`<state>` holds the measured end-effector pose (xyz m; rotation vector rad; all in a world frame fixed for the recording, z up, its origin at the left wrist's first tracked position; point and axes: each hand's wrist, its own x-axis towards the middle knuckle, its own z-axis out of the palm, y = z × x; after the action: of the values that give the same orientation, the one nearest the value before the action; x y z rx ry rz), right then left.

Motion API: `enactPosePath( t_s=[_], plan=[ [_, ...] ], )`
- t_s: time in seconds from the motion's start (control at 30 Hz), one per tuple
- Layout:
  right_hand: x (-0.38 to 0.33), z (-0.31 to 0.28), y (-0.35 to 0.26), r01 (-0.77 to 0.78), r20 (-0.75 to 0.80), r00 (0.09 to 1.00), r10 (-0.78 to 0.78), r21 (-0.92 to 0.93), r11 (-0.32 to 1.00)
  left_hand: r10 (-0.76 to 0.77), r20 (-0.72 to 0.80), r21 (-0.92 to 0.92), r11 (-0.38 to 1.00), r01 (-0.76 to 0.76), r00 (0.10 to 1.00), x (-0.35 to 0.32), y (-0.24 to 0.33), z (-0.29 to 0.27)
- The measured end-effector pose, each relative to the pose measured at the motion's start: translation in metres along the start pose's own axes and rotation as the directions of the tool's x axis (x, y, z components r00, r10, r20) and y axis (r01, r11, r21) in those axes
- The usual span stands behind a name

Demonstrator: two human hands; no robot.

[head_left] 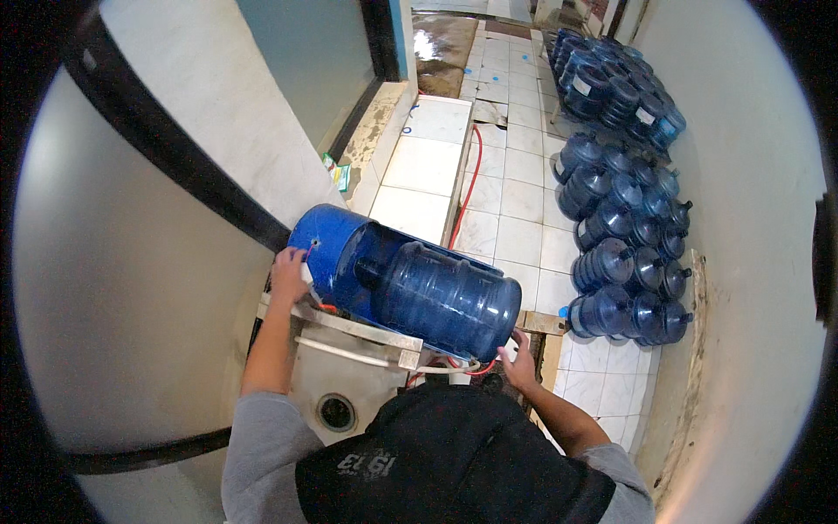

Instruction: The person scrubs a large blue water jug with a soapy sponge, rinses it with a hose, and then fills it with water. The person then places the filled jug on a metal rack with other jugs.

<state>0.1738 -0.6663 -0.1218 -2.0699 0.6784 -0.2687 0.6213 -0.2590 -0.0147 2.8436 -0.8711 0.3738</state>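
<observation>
A large clear-blue water jug [445, 301] lies on its side in a cut-open blue plastic drum [330, 240], its neck end inside the drum. My left hand [290, 274] is at the drum's closed left end, with its fingers closed around a small white piece [306, 272] against the drum. By the jug's base, my right hand [521, 367] pinches another small white piece [511, 351] between thumb and fingers. What either white piece is cannot be made out. The drum rests above a pale wooden rail [353, 327].
Several blue jugs [602, 264] stand and lie in rows along the right wall, with more stacked farther back [611, 87]. A red hose [476, 175] runs along the tiled floor beside a white-tiled ledge [415, 179]. Below the drum are a white pipe [340, 351] and a floor drain [335, 412].
</observation>
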Motion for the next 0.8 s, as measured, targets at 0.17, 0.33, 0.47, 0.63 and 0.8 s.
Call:
enactPosePath(
  t_s=[0.17, 0.33, 0.47, 0.63, 0.8],
  plan=[
    [0.039, 0.02, 0.117, -0.643, 0.293, 0.762, 0.577, 0.453, 0.618, 0.027, 0.205, -0.607, 0.788, 0.105, 0.978, 0.068, 0.12, 0.026],
    [0.078, 0.028, 0.073, -0.915, 0.584, 0.382, 0.716, 0.345, 0.207, -0.149, 0.748, -0.372, 0.712, 0.595, 0.646, 0.099, 0.178, 0.122],
    [0.075, 0.018, 0.013, -0.933, 0.748, 0.338, 0.571, 0.348, 0.096, -0.275, 0.768, -0.169, 0.784, 0.597, 0.578, 0.088, 0.215, 0.124],
    [0.056, 0.002, 0.057, -0.808, 0.713, 0.485, 0.506, 0.587, -0.054, -0.302, 0.724, -0.159, 0.801, 0.577, 0.62, 0.063, 0.262, 0.118],
    [0.024, -0.061, 0.173, -0.65, 0.589, 0.655, 0.473, 0.759, -0.045, -0.283, 0.709, -0.198, 0.799, 0.568, 0.646, 0.023, 0.372, 0.12]
  ],
)
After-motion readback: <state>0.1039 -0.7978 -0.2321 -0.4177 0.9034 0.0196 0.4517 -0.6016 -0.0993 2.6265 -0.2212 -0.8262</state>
